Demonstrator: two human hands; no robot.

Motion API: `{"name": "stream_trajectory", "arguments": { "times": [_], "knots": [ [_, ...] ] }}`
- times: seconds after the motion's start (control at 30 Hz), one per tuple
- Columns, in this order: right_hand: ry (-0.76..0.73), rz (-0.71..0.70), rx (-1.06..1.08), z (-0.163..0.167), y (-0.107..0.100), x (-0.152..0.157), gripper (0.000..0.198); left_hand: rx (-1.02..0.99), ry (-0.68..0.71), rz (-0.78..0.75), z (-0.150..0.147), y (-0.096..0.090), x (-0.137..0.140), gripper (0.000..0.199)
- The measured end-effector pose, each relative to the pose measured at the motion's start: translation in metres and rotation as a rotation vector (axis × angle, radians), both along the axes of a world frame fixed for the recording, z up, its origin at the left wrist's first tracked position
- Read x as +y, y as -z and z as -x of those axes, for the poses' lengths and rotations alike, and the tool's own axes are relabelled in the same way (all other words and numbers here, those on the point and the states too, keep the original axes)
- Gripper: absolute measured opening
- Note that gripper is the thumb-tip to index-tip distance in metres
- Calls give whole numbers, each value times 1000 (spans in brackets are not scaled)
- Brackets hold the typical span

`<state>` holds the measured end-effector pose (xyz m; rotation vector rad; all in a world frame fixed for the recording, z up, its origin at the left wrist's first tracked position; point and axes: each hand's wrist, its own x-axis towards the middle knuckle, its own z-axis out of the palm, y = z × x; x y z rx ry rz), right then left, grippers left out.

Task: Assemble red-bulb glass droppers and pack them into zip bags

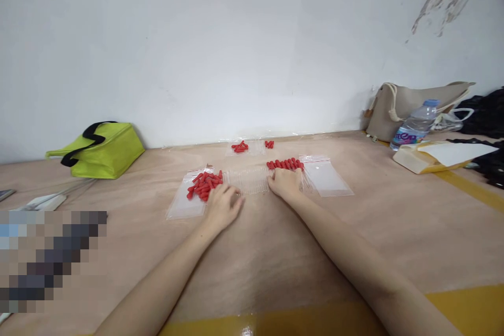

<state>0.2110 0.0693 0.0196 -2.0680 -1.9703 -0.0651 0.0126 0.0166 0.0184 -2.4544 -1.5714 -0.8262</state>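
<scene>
The left hand (pixel 223 203) lay at the right edge of a heap of red caps (pixel 205 184) on a clear bag (pixel 185 208), its fingers bent and slightly apart. Clear tubes (pixel 250 181) lay side by side between the hands. The right hand (pixel 286 181) was just below a row of caps (pixel 285 164); whether its partly hidden fingers pinched anything, I could not tell.

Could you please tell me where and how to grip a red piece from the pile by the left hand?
Probably pinch an uppermost red piece across its middle, from above: the pieces are elongated and heaped at mixed angles, so top ones look freest. The left hand sits at the pile's right edge.
</scene>
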Motion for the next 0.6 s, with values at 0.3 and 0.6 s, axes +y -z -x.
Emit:
{"name": "stream_trajectory", "arguments": {
  "times": [0.3,0.6],
  "knots": [
    [-1,88,3,7,-4,5,26,131,-446,-22,52,-23,27,22],
    [4,29,1,5,0,2,26,21,-397,-7,55,-15,33,12]
  ]
}}
